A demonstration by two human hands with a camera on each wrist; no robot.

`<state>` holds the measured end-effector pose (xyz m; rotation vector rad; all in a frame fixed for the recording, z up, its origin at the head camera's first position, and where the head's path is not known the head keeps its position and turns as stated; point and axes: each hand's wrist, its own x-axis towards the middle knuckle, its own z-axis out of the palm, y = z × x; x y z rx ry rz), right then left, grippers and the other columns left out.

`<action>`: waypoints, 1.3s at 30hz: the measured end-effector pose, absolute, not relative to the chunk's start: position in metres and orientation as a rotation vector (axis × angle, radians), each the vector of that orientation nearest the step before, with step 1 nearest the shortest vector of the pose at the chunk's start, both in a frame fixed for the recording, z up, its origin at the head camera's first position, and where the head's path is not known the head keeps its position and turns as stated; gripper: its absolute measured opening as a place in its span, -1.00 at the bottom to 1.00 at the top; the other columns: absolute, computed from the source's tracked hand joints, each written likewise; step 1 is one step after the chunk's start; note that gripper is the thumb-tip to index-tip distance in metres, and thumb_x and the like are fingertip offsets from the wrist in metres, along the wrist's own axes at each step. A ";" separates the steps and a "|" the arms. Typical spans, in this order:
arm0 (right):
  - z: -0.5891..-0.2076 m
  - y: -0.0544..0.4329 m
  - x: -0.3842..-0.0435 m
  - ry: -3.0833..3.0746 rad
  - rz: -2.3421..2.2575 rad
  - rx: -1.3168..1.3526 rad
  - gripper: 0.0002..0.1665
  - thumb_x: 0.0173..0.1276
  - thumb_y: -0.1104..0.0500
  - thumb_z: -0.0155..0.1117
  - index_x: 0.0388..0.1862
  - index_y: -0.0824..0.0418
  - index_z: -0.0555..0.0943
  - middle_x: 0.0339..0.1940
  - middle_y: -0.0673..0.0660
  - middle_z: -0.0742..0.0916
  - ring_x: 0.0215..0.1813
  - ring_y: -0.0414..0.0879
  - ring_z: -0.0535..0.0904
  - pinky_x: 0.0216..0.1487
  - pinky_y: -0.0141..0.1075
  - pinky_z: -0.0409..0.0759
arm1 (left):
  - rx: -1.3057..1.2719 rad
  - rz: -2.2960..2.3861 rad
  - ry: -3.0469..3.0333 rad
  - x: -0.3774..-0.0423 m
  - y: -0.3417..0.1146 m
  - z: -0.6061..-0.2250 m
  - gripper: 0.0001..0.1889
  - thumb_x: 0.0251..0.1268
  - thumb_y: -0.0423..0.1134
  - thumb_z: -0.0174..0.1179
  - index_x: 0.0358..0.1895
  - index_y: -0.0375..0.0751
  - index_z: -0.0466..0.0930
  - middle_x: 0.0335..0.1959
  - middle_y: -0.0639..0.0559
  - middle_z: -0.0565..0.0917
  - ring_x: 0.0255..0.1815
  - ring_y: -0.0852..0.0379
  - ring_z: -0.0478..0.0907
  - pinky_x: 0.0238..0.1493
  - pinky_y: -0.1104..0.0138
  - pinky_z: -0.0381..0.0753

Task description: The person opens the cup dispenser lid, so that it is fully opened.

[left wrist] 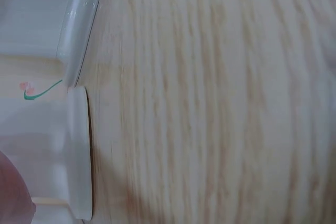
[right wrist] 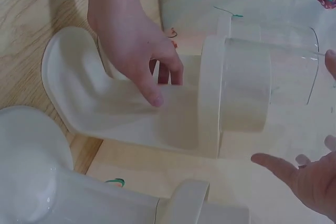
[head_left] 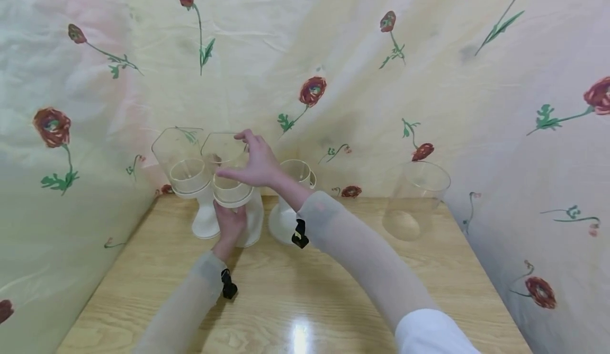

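Saw a wood-grain tbl (head_left: 286,285) across lower ctr of the frame, w/ 3 white stands (head_left: 254,219) on it, mid-left to ctr, & 1 clear cylinder (head_left: 414,200) upright, mid-rt.

- No text, label, brand, number or sign can be read in any view.
- White, smooth pedestal stands (head_left: 254,219), head view, seven to eight o'clock: no legible lettering.
- Clear, open-topped cylinder (head_left: 414,200), between three and four o'clock: likewise.
- Cream, flower-printed cloth (head_left: 267,52), twelve o'clock: likewise.
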<state>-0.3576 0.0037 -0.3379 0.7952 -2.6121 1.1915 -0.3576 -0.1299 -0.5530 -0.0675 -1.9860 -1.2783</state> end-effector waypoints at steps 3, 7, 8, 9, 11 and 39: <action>-0.338 0.006 -0.355 -2.613 1.187 0.831 0.12 0.13 -0.30 0.65 0.52 0.11 0.35 0.49 0.25 0.53 0.34 0.07 0.54 0.29 -0.11 0.68 | -0.005 -1.346 -2.011 -0.353 -0.131 -0.549 -0.35 0.35 -0.34 0.22 0.43 -0.57 0.25 0.32 -0.59 0.41 0.39 -0.52 0.38 0.58 -0.27 0.33; -0.338 0.011 -0.349 -2.572 1.241 0.881 0.08 0.12 -0.28 0.67 0.49 0.08 0.37 0.49 0.25 0.54 0.35 0.11 0.56 0.30 -0.08 0.69 | 0.018 -1.419 -2.021 -0.347 -0.134 -0.545 -0.27 0.34 -0.31 0.20 0.51 -0.56 0.18 0.40 -0.56 0.39 0.46 -0.49 0.37 0.64 -0.22 0.28; -0.337 0.013 -0.347 -2.557 1.257 0.895 0.07 0.12 -0.26 0.68 0.48 0.08 0.37 0.48 0.26 0.54 0.35 0.12 0.57 0.30 -0.07 0.69 | 0.022 -1.435 -2.034 -0.344 -0.135 -0.544 -0.25 0.34 -0.31 0.20 0.53 -0.54 0.15 0.42 -0.54 0.38 0.48 -0.47 0.36 0.65 -0.21 0.26; -0.337 0.014 -0.345 -2.548 1.262 0.904 0.07 0.11 -0.25 0.68 0.48 0.08 0.38 0.48 0.26 0.54 0.35 0.12 0.57 0.30 -0.06 0.69 | 0.032 -1.454 -2.044 -0.341 -0.135 -0.543 -0.24 0.34 -0.30 0.19 0.55 -0.53 0.14 0.44 -0.53 0.37 0.49 -0.47 0.35 0.66 -0.20 0.25; -0.338 0.016 -0.342 -2.537 1.267 0.920 0.06 0.11 -0.24 0.68 0.47 0.08 0.38 0.48 0.26 0.55 0.35 0.13 0.58 0.32 -0.08 0.68 | 0.060 -1.456 -2.076 -0.336 -0.137 -0.543 -0.27 0.35 -0.30 0.18 0.53 -0.52 0.17 0.41 -0.52 0.41 0.48 -0.47 0.37 0.64 -0.21 0.28; -0.316 0.134 -0.249 -2.584 1.461 1.182 0.11 0.05 0.07 0.77 0.52 -0.03 0.34 0.52 -0.01 0.49 0.51 0.17 0.53 0.22 0.09 0.77 | -0.572 -1.550 -2.187 -0.231 -0.115 -0.527 -0.58 0.25 -0.64 0.29 0.17 -0.38 0.61 -0.10 -0.18 0.73 -0.09 0.35 0.61 -0.10 0.24 0.85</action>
